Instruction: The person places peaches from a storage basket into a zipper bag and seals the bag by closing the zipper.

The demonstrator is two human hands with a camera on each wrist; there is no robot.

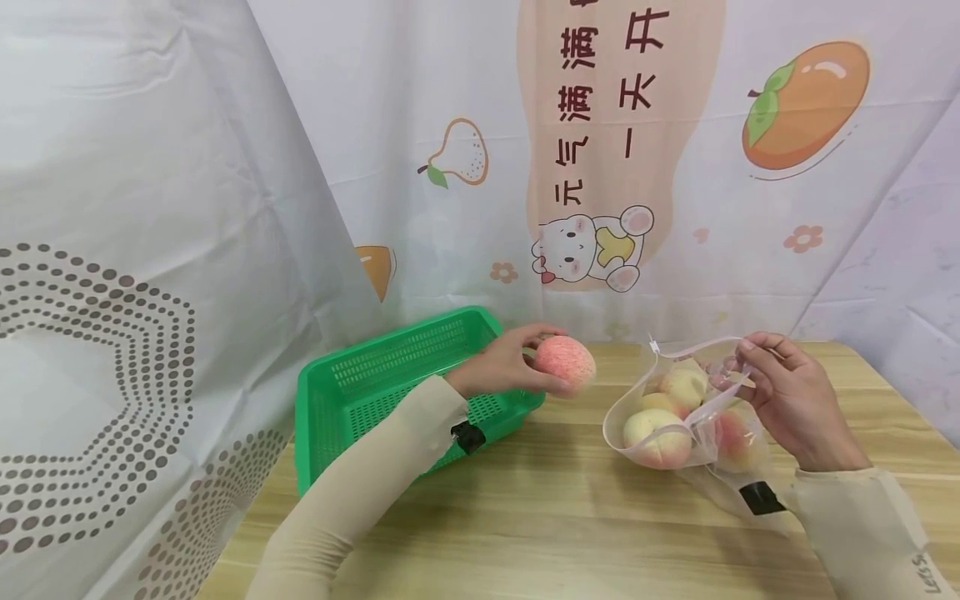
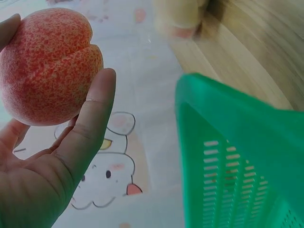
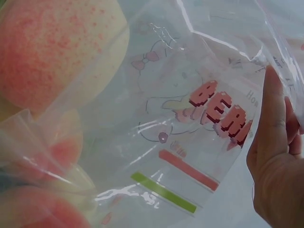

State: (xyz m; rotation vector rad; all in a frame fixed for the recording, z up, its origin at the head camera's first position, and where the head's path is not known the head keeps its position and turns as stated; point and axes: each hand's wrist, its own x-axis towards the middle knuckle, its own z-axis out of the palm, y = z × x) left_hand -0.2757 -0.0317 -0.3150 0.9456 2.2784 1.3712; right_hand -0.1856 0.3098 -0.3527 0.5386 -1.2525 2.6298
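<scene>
My left hand (image 1: 501, 360) holds a red speckled peach (image 1: 566, 364) above the table, just past the right end of the green basket (image 1: 309, 408). In the left wrist view the fingers and thumb curl round the peach (image 2: 50, 66). On the right, my right hand (image 1: 797, 398) pinches the rim of a clear plastic zip bag (image 1: 705, 421), whose mouth gapes toward the left. Several yellow-pink peaches (image 1: 657, 437) lie inside the bag. Printed letters and coloured stripes show on the bag (image 3: 166, 190) in the right wrist view.
The basket has perforated walls and stands on the left of the wooden table (image 1: 525, 517). A white curtain (image 1: 450, 225) with printed fruit and a cartoon figure hangs behind. A grey dotted cloth (image 1: 187, 208) drapes along the left side.
</scene>
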